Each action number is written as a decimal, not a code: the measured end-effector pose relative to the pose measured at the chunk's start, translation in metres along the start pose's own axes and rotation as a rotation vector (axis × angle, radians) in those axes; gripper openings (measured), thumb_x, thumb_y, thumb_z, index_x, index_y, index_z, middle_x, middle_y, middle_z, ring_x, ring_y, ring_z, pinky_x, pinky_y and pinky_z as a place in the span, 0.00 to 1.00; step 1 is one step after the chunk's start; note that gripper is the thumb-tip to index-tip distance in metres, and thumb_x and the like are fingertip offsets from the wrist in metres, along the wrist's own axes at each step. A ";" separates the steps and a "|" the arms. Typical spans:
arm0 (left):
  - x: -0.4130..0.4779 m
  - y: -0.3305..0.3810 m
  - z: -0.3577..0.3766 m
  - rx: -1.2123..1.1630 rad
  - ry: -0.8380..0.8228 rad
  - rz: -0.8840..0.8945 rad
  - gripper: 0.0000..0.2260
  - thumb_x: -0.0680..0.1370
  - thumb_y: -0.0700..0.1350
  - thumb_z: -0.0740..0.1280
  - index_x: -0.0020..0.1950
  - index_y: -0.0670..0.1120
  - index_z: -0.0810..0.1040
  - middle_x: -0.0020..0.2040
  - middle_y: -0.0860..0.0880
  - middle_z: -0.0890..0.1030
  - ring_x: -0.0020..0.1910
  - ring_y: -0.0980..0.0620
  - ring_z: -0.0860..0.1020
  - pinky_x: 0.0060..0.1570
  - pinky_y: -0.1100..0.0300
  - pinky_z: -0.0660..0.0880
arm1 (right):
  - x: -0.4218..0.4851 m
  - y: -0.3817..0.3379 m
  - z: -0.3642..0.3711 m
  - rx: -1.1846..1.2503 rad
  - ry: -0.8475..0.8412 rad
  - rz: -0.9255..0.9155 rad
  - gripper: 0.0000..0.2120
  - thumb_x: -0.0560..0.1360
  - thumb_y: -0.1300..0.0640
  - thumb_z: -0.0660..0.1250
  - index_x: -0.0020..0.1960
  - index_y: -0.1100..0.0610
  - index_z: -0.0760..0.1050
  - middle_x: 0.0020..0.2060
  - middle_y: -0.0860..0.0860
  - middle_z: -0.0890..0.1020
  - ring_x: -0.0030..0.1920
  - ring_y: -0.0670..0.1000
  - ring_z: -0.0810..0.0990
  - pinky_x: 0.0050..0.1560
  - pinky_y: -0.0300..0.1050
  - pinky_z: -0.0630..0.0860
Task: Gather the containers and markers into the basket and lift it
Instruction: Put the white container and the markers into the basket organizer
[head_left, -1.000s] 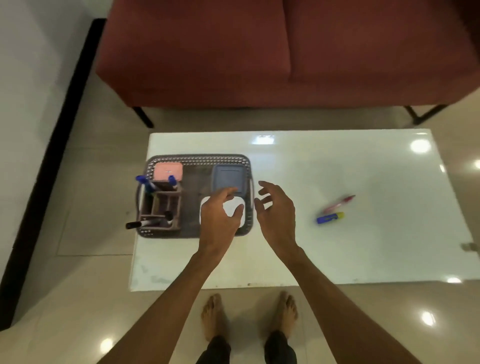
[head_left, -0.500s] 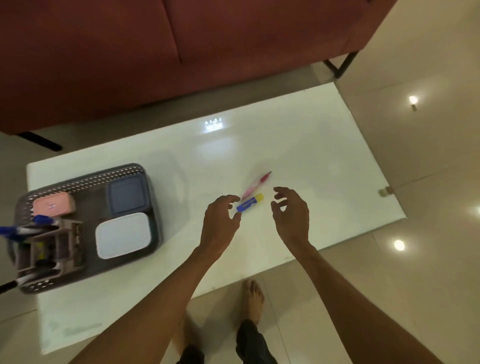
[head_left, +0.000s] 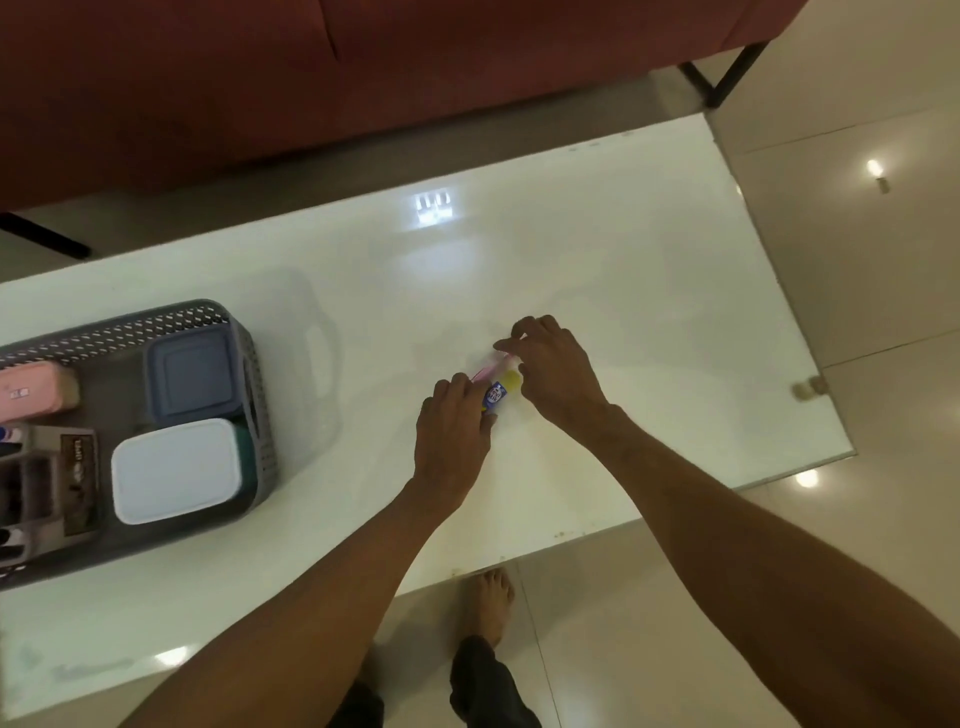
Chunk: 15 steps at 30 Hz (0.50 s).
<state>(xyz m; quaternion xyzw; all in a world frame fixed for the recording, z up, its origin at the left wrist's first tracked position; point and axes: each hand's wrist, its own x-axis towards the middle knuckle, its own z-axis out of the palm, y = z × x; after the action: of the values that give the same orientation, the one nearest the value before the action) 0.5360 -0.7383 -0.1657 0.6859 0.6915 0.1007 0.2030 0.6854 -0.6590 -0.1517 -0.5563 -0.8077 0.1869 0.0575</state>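
Two markers lie together on the white table (head_left: 597, 249): a blue marker with a yellow cap (head_left: 498, 392) and a pink marker (head_left: 491, 368). My left hand (head_left: 452, 431) has its fingers closed on the near end of the blue marker. My right hand (head_left: 558, 369) pinches the far end of the pink marker, its thumb beside the yellow cap. The grey perforated basket (head_left: 156, 322) stands at the table's left. It holds a blue container (head_left: 189, 376), a white container (head_left: 174, 470), a pink container (head_left: 31, 387) and a brown organizer (head_left: 57, 478) with markers.
A dark red sofa (head_left: 260, 93) runs along the far side of the table, with a black leg (head_left: 727, 73) at the right. The table's near edge is close to my bare foot (head_left: 493, 603). Shiny beige floor tiles surround the table.
My hands left the basket, moved right across the table and came down onto the two markers. The view has swung right, so the basket now sits at the left edge.
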 end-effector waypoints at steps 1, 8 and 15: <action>0.001 0.000 0.001 -0.003 0.002 0.003 0.18 0.73 0.46 0.77 0.60 0.44 0.79 0.49 0.45 0.80 0.45 0.45 0.78 0.41 0.50 0.80 | 0.004 0.002 0.002 -0.031 -0.012 -0.020 0.25 0.62 0.74 0.69 0.55 0.56 0.83 0.51 0.53 0.80 0.52 0.58 0.76 0.45 0.47 0.69; -0.016 -0.019 -0.020 -0.153 0.048 -0.092 0.12 0.76 0.43 0.72 0.59 0.44 0.79 0.51 0.47 0.81 0.47 0.46 0.79 0.42 0.49 0.80 | 0.008 -0.009 -0.005 -0.025 0.028 0.032 0.13 0.62 0.75 0.67 0.40 0.59 0.76 0.38 0.53 0.76 0.40 0.56 0.72 0.35 0.44 0.61; -0.056 -0.052 -0.103 -0.424 0.232 -0.289 0.11 0.77 0.45 0.72 0.59 0.48 0.79 0.50 0.55 0.82 0.45 0.56 0.78 0.46 0.63 0.76 | -0.007 -0.082 -0.037 0.273 0.109 0.196 0.10 0.73 0.70 0.62 0.45 0.56 0.72 0.35 0.44 0.73 0.42 0.53 0.72 0.36 0.50 0.71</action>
<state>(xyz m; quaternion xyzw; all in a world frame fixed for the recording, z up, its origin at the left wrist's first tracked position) 0.4440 -0.7815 -0.0866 0.5062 0.7643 0.2910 0.2737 0.6273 -0.6826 -0.0870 -0.6286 -0.7124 0.2692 0.1575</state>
